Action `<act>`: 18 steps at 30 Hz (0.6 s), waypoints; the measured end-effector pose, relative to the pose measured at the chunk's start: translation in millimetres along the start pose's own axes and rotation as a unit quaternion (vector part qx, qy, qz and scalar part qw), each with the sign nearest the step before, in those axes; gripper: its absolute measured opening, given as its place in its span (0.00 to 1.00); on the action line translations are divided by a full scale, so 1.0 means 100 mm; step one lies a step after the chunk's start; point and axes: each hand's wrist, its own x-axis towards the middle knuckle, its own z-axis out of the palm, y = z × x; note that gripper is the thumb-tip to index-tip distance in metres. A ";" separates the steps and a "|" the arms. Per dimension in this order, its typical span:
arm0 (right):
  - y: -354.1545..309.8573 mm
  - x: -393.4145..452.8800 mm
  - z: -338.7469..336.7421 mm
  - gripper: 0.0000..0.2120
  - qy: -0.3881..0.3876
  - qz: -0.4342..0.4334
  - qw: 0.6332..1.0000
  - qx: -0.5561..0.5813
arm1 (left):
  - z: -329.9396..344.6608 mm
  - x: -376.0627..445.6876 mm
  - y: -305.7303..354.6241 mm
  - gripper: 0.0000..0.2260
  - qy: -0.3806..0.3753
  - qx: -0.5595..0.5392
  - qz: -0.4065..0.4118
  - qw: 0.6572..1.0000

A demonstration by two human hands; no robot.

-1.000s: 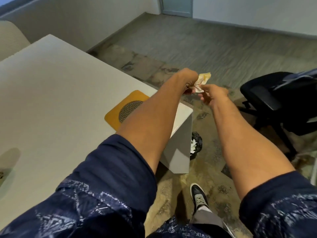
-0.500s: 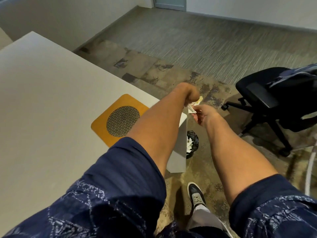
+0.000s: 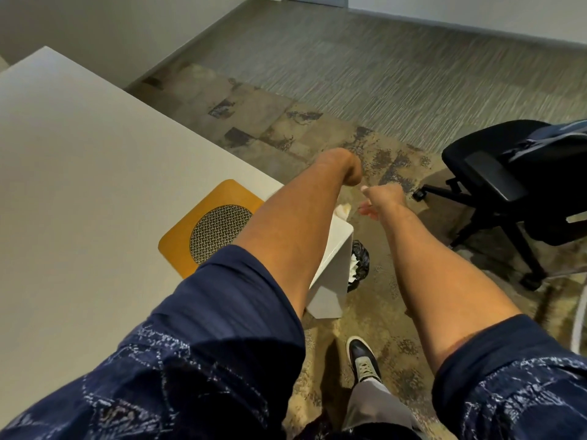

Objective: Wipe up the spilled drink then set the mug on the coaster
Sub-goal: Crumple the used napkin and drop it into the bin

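Observation:
The orange coaster (image 3: 187, 239) with a round metal mesh centre lies near the white table's (image 3: 79, 185) right corner, partly under my left forearm. No mug is in view. My left hand (image 3: 346, 168) hangs bent at the wrist beyond the table corner, its fingers hidden. My right hand (image 3: 381, 198) is just to its right with fingers apart and empty. A crumpled, stained tissue (image 3: 344, 211) shows just below my left hand, above the bin; whether any finger touches it is hidden.
A small bin with a black liner (image 3: 360, 260) holding white paper stands on the floor against the table's end panel. A black office chair (image 3: 508, 192) with a bag on it is at the right. My shoe (image 3: 365, 363) is on the patterned carpet.
Both hands moved down toward the bin. My right hand let go of the tissue and spread its fingers; the tissue now sits lower, under my left hand.

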 end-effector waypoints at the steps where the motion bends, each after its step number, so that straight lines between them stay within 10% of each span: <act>1: 0.03 0.00 -0.01 0.11 0.001 -0.002 1.000 -0.009 | -0.02 -0.06 0.01 0.21 0.008 -0.005 0.000 1.000; 11: -0.27 -0.47 -0.03 0.04 0.037 -0.088 0.994 0.046 | -0.36 -0.37 0.07 0.12 0.045 -0.001 0.050 0.998; 18: -0.93 -1.28 0.02 0.15 0.068 -0.249 0.966 0.034 | -0.80 -0.90 -0.10 0.05 0.219 -0.096 0.061 0.969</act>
